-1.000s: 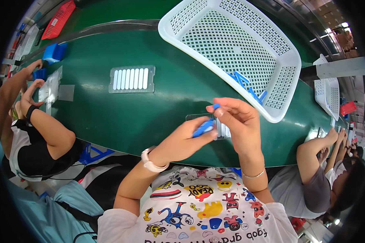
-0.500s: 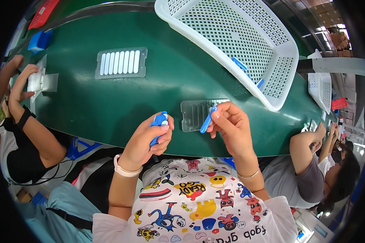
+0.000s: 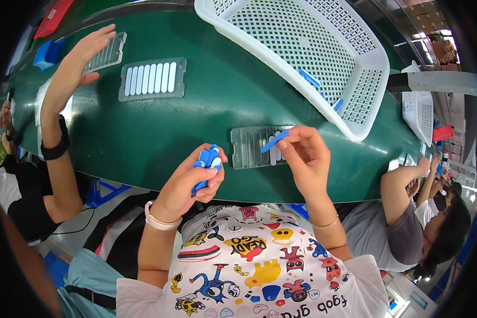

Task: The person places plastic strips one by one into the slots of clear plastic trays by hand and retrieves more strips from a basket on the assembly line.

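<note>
A bunch of small, flat, round-ended blue-and-white strips (image 3: 209, 158) is clasped in my left hand (image 3: 188, 177), close to the table's near edge. Between thumb and fingertips, my right hand (image 3: 306, 153) pinches a single strip (image 3: 275, 141), its blue side showing. That strip is held slantwise over a clear plastic tray with slots (image 3: 243, 153). Pale strips (image 3: 273, 155) lie in slots of this tray beside my right fingers, which partly cover its right end. The slots on its left side hold nothing.
On the green table (image 3: 196, 100), a second clear tray (image 3: 179, 79) holds several white strips. A large white perforated basket (image 3: 281, 71) with a few blue strips stands at the back right. A co-worker's arm (image 3: 55, 106) reaches in from the left, by another clear tray (image 3: 111, 52).
My right hand's strip has turned nearer to level, and pale strips show in the tray below. My left hand stays nearly in place. The left co-worker's arm has reached farther over the table.
</note>
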### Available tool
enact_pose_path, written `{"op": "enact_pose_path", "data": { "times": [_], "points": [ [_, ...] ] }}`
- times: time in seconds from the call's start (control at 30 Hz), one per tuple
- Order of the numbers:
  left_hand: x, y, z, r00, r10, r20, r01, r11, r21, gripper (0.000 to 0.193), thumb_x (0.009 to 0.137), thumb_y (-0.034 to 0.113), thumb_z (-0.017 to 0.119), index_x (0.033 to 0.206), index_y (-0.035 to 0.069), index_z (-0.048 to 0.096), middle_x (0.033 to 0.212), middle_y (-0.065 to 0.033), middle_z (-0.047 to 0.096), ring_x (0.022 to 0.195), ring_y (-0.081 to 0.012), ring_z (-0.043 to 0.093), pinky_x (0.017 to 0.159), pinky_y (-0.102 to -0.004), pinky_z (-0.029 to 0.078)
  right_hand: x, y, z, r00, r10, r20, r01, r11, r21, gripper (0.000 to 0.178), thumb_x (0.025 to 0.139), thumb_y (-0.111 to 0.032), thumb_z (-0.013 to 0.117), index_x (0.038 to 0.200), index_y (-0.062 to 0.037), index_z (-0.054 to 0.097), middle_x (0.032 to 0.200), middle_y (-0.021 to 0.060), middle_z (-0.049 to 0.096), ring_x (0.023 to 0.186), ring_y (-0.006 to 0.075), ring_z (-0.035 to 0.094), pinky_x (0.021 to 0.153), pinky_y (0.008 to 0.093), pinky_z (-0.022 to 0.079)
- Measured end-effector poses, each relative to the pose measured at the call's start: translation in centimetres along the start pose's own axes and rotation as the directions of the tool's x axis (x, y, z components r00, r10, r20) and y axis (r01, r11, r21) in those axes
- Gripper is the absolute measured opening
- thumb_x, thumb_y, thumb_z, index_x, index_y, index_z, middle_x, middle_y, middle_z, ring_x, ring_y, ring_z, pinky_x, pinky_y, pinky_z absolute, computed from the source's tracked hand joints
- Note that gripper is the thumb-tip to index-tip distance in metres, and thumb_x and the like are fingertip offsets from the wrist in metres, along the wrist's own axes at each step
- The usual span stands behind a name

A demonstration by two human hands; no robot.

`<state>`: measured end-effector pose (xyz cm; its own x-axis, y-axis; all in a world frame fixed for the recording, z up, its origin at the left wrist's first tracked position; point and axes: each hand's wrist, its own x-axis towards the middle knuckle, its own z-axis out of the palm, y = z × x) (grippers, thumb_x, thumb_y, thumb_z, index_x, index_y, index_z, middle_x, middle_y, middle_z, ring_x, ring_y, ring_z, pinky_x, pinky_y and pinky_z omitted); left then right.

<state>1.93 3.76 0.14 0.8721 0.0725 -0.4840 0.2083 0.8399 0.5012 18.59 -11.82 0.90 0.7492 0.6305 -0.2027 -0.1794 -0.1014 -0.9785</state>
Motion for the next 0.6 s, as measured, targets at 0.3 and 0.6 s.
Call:
{"op": "enact_pose_path", "data": {
  "times": [0.3, 0.6],
  "points": [
    [0.6, 0.3, 0.4, 0.998, -0.048, -0.041, 0.048, 0.999, -0.006, 0.027, 0.079, 0.014, 0.052, 0.104, 0.006, 0.045, 0.068, -0.0015, 0.042, 0.047, -0.0052, 0.031, 0.040, -0.0211, 0.024, 1.3, 1.5, -2.0, 0.502, -0.665, 0.554, 0.818, 0.156, -0.553, 0.025, 0.058, 0.001, 0.068, 0.079, -0.0075, 0.058, 0.082, -0.0009, 0.064, 0.076, 0.0185, 0.055, 0.058, 0.0295, 0.040],
    [0.1, 0.6, 3.4, 0.979, 0.023, -0.201, 0.047, 0.941, 0.336, 0.020, 0.093, 0.028, 0.056, 0.091, 0.008, 0.056, 0.063, 0.0090, 0.040, 0.050, 0.0003, 0.032, 0.043, -0.0178, 0.025, 0.9, -0.8, 0.1, 0.555, -0.643, 0.528, 0.827, 0.358, -0.434, 0.026, 0.061, 0.004, 0.066, 0.085, -0.0053, 0.061, 0.081, 0.0067, 0.059, 0.070, 0.0236, 0.053, 0.062, 0.0339, 0.041]
  ]
}}
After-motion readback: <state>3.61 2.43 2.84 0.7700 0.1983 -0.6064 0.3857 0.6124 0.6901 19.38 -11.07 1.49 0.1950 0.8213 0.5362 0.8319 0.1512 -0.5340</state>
